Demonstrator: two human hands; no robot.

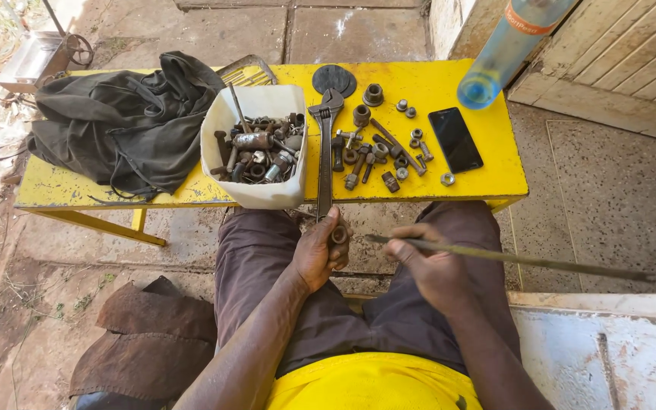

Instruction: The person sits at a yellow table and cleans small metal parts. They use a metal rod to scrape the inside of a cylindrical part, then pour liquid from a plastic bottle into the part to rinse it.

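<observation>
Rod point(510, 260), long, thin and dull brown, lies nearly level above the lap, its near end pointing at the left hand and the rest running out past the right knee. The right hand point(428, 266) is clenched around it near that end, wrist bent inward. The left hand point(319, 250) grips a small dark rusty piece point(339, 234), probably a nut, between thumb and fingers, just below the yellow bench point(487, 182).

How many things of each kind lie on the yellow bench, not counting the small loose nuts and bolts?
White tub: 1
Adjustable wrench: 1
Black phone: 1
Dark cloth bundle: 1
Black disc: 1
Total: 5
</observation>
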